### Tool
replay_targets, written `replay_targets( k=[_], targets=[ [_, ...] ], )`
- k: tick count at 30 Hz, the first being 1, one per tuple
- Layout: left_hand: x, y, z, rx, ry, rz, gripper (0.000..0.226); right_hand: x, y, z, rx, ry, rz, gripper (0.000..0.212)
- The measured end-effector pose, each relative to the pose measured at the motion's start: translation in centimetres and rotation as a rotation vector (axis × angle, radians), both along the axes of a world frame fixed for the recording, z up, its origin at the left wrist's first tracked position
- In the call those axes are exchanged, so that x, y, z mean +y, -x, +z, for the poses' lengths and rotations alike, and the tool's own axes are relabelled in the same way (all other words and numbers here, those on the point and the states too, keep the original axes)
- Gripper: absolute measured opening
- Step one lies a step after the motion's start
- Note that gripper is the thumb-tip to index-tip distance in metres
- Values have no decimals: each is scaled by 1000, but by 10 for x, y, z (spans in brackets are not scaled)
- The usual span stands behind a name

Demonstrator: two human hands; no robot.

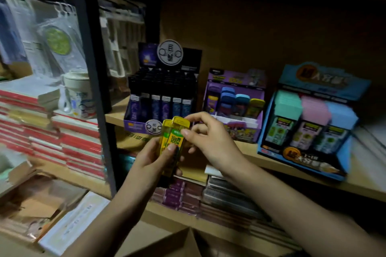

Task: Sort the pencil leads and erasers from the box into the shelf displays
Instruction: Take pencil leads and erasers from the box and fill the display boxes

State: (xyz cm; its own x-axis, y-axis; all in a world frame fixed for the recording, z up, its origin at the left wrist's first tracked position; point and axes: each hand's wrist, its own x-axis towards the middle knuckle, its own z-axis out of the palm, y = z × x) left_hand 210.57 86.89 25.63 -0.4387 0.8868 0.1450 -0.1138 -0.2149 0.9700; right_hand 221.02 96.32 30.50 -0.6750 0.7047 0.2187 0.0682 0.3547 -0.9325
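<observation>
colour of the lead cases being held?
Yellow lead cases, green labels; head view.

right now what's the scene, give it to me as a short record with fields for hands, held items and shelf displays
left hand: grips yellow cases, at least two, from below
right hand: pinches the top of the front case
dark display: leftmost on the shelf, packed with dark tubes
purple display: middle, holds blue, teal and yellow cases
blue display: rightmost, holds green, pink and blue packs
</observation>
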Motion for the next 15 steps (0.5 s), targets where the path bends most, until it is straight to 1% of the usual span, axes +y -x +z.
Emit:
replay_targets(
  k=[4, 9, 11, 13, 15],
  targets=[
    [20, -29, 3, 28, -29, -83, 23, 16, -36, 2, 82, 27, -103, 15],
    [40, -52, 2, 27, -35, -158, 20, 44, -81, 19, 218, -115, -288, 23],
    [46, -53, 2, 26, -24, -151, 17, 59, -96, 32, 210, -263, -392, 27],
    [50, -51, 4, 26, -19, -133, 16, 73, -106, 47, 137, -454, -461, 27],
    [53, -49, 5, 9, -22, -119, 15, 87, -110, 60, 41, -604, -501, 21]
  ],
)
